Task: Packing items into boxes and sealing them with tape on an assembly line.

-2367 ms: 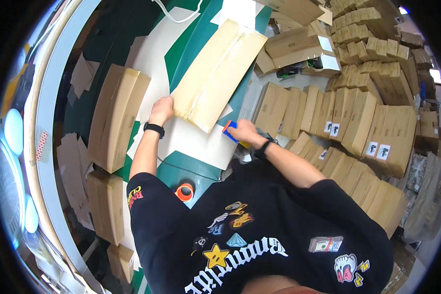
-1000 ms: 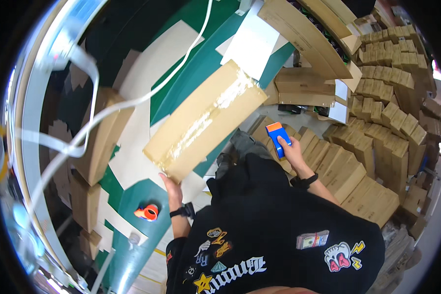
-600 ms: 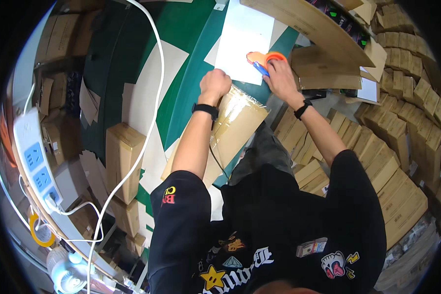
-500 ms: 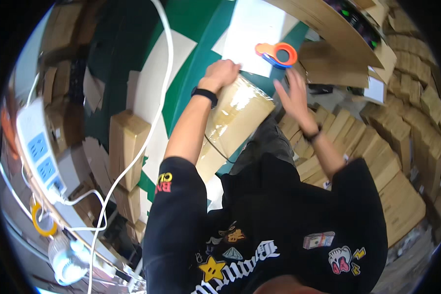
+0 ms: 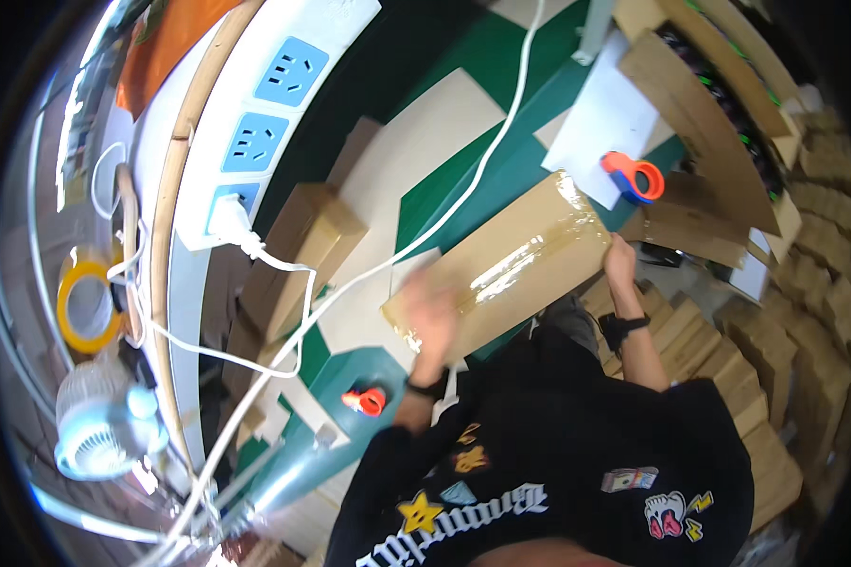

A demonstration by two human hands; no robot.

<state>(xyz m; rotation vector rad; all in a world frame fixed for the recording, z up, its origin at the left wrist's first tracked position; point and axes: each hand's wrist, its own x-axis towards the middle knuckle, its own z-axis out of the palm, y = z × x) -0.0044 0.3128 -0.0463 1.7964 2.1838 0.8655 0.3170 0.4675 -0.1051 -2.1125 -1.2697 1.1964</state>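
Observation:
A long cardboard box [image 5: 525,265] with shiny clear tape along its top lies slantwise on the table in front of me. My right hand [image 5: 620,262] holds the box's right end, its fingers partly hidden at the edge. Over the left end of the box is my left hand [image 5: 427,310], blurred by motion, so its fingers cannot be made out. Just beyond the right end, an orange and blue tape dispenser [image 5: 636,178] rests at the edge of a white sheet [image 5: 600,109]. A second orange tape dispenser [image 5: 366,402] is left of my left forearm.
A white cable [image 5: 487,161] crosses the green table [image 5: 454,203]. On the left are a power strip [image 5: 246,123], a yellow tape roll [image 5: 89,307] and a small fan [image 5: 104,425]. Another carton [image 5: 317,236] stands behind the cable. Stacked cartons [image 5: 756,369] fill the right side.
The view has swung left. My left hand has moved from the box's far end to its left end, and my right hand, earlier apart from the box, now holds its right end.

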